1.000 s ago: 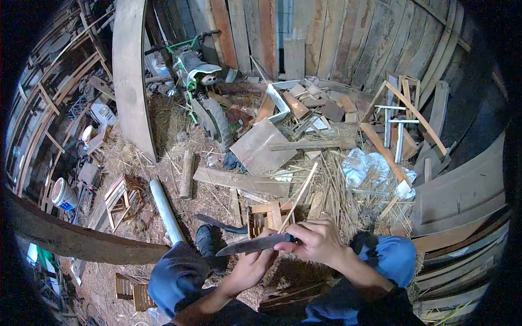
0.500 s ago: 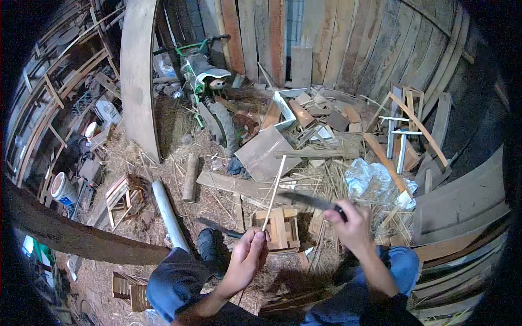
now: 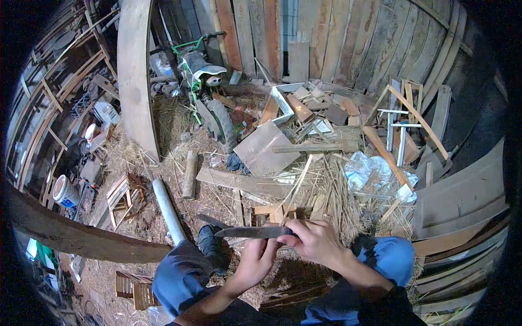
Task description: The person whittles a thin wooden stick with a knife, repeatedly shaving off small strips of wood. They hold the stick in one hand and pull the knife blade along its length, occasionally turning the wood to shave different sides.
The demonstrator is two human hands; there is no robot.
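Note:
My right hand (image 3: 318, 243) is closed round the dark handle of a knife (image 3: 247, 232), its blade pointing left across the top of my left hand. A thin, pale wooden stick (image 3: 297, 186) rises from between my hands, slanting up and to the right. My left hand (image 3: 255, 264) is closed on the lower part of this stick, which is hidden behind the blade and fingers. Both hands are close together, above a small slatted wooden piece (image 3: 267, 211) on the ground. Another dark blade (image 3: 211, 220) shows beside my shoe (image 3: 211, 247).
Straw and thin strips (image 3: 340, 187) litter the ground ahead. A round log (image 3: 190, 175) and a pale pole (image 3: 168, 209) lie to the left. Behind stands a motorbike (image 3: 201, 70). Small slatted crates (image 3: 144, 296) sit at lower left; stacked boards (image 3: 462, 250) line the right.
My right hand has brought the knife left and down, from beside the stick to the stick's lower part at my left hand. The stick now leans further right.

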